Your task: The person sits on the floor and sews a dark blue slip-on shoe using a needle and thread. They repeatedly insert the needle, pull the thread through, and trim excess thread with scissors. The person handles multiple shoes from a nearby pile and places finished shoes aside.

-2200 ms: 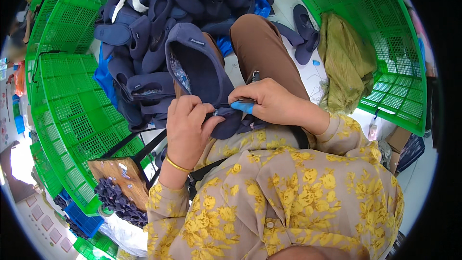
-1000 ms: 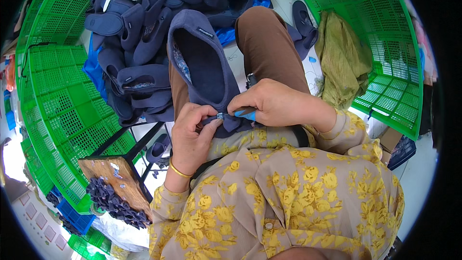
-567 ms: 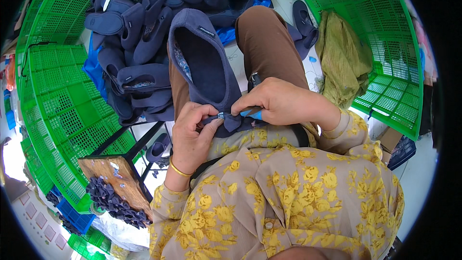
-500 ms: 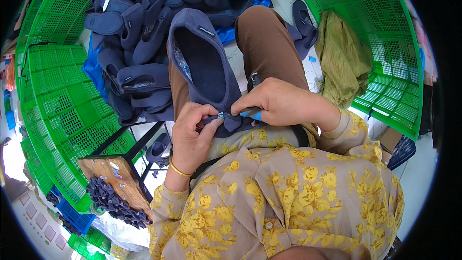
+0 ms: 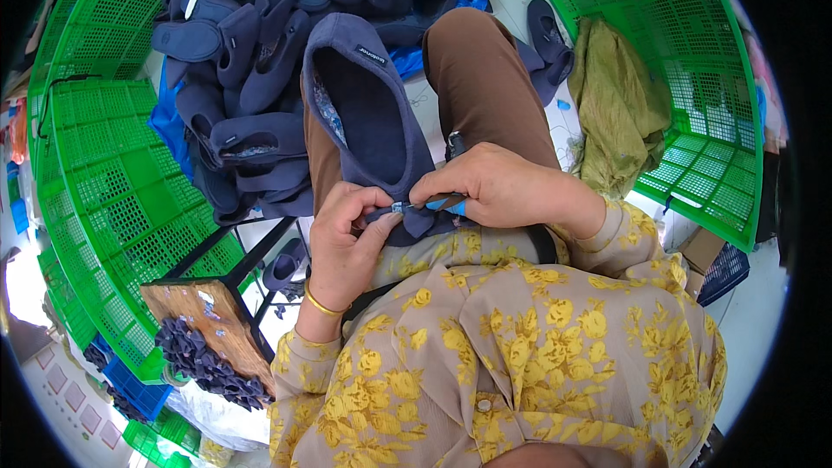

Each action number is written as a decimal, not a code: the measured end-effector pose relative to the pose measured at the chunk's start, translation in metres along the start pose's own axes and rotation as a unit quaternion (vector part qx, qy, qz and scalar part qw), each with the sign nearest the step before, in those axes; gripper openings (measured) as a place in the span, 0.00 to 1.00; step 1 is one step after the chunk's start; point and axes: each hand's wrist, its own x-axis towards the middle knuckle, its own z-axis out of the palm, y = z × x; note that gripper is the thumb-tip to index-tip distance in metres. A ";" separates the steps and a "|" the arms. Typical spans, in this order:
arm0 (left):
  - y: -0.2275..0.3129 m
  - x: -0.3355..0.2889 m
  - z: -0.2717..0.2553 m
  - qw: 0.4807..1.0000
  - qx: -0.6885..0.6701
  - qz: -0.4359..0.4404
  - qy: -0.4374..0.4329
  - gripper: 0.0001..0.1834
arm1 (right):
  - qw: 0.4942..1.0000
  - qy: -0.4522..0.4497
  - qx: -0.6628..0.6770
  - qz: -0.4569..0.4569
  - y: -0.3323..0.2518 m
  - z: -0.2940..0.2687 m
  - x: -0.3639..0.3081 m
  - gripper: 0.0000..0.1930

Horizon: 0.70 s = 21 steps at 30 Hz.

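A navy slip-on slipper lies across the lap, opening upward, heel pointing away; this seems to bring its toe within reach of both hands. The left hand pinches a navy fabric bow near its patterned band, thumb and forefinger closed, apparently to steady it against the toe. The right hand, a blue wrap on one finger, closes around a slim dark-handled tool, its fingertips beside the band. Loose navy fabric pieces sit by a wooden board, probably for easy reach.
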 end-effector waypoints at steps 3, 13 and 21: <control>-0.002 -0.001 0.000 1.000 -0.015 -0.003 -0.001 0.10 | 1.000 0.001 -0.004 -0.003 0.001 0.003 0.001 0.25; 0.004 0.000 0.000 0.999 -0.026 -0.026 -0.019 0.09 | 1.000 0.008 0.000 0.013 0.003 0.010 0.002 0.25; 0.004 0.000 -0.002 0.999 -0.024 -0.029 -0.031 0.09 | 0.999 0.016 0.013 -0.031 0.007 0.007 0.001 0.23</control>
